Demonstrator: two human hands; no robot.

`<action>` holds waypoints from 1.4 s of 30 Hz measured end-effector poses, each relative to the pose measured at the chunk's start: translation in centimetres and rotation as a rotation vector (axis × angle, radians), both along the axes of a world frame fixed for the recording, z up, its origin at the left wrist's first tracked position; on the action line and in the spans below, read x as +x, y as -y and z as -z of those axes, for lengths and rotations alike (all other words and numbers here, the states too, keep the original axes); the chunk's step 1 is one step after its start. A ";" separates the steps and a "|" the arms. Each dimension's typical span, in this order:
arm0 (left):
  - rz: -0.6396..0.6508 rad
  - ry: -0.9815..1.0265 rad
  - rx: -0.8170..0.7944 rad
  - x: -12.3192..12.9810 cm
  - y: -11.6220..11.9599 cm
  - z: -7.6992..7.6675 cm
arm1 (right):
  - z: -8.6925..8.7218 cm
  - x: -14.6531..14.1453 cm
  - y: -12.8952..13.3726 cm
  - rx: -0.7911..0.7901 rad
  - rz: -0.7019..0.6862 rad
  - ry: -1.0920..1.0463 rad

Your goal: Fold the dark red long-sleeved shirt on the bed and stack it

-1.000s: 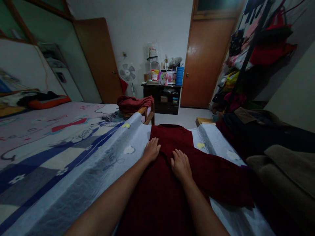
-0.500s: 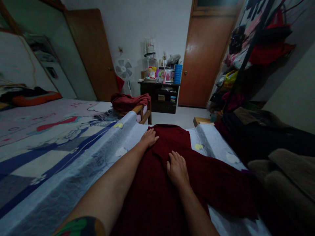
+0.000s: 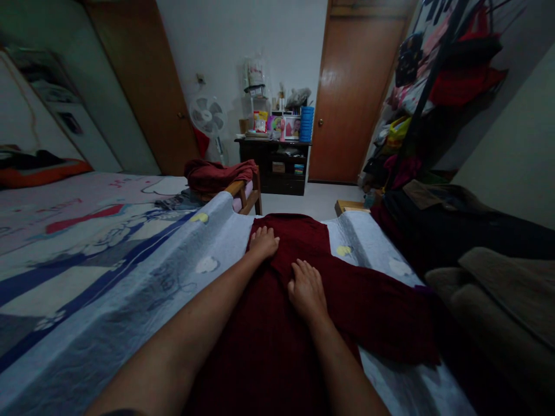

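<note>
A dark red long-sleeved garment (image 3: 277, 341) lies spread over a light blue-grey sheet (image 3: 208, 289). One sleeve (image 3: 385, 306) stretches out to the right; no sleeve shows on the left side. My left hand (image 3: 264, 242) rests flat on the garment's upper left part, fingers extended. Lower and nearer the middle, my right hand (image 3: 307, 286) presses on the cloth at the inner end of the sleeve, with its fingers laid out on the fabric. Neither hand grips anything that I can see.
A larger bed with a patterned cover (image 3: 99, 231) adjoins on the left. A rust-red cloth (image 3: 221, 175) hangs on the wooden bed end. Dark and brown folded clothes (image 3: 489, 289) are piled on the right. A fan (image 3: 208, 115), a black cabinet (image 3: 281, 167) and a door (image 3: 347, 98) stand behind.
My left hand has shifted slightly on the garment's upper left part. My right hand stays at the sleeve's inner end. The camera view has turned a little to the right.
</note>
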State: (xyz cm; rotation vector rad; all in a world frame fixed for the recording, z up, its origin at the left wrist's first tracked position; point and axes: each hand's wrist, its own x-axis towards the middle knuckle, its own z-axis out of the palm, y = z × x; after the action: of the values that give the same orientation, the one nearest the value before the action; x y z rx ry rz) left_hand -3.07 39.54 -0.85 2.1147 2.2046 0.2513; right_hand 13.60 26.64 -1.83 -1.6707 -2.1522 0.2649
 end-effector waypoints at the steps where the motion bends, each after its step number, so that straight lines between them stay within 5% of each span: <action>1: 0.004 0.008 -0.019 0.5 0.5 0.1 | -0.1 0.0 0.0 -0.003 -0.003 0.000; 13: 0.035 0.021 0.034 2.2 3.6 1.7 | -0.2 0.0 -0.1 -0.005 -0.002 0.006; 24: 0.051 0.036 0.025 -1.6 -1.8 1.2 | 0.0 -0.1 0.0 0.001 0.017 0.009; 29: 0.033 0.073 0.030 -1.9 -2.4 2.0 | -0.1 -0.1 0.0 -0.005 0.016 0.000; 37: -0.096 0.223 0.028 -1.8 -1.4 0.4 | 0.1 -0.1 0.0 0.013 0.016 0.017; 42: -0.116 0.294 0.014 -0.3 0.9 1.0 | 0.4 0.2 -0.2 0.041 -0.004 -0.028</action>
State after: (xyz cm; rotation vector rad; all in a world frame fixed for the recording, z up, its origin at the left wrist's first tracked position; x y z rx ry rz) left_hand -3.40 38.61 -1.90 1.8201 2.1555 0.5484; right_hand 13.79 26.80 -2.22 -1.6314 -2.1262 0.2424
